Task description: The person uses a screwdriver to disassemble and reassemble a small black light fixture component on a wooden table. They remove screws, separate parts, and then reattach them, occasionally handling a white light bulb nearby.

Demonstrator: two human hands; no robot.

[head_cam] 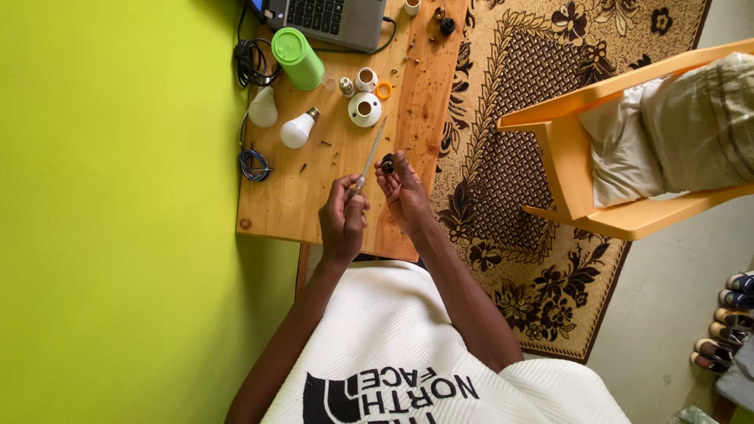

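My left hand [343,216] grips the handle of a long thin screwdriver [371,155] whose shaft points away over the wooden table [276,206]. My right hand [404,191] is beside it, fingers closed on a small black round part [388,164]. Farther up the table lie two white bulbs [297,129], a white round bulb base [364,109], a small white socket piece [366,79], an orange ring [384,90] and scattered small screws.
A green cylindrical container [298,57] and a laptop [330,19] sit at the table's far end, with black cables [251,63] at its left edge. A yellow-green wall is on the left. An orange plastic chair [581,133] with cloth stands on the patterned rug [510,157]. Shoes [726,330] line the floor.
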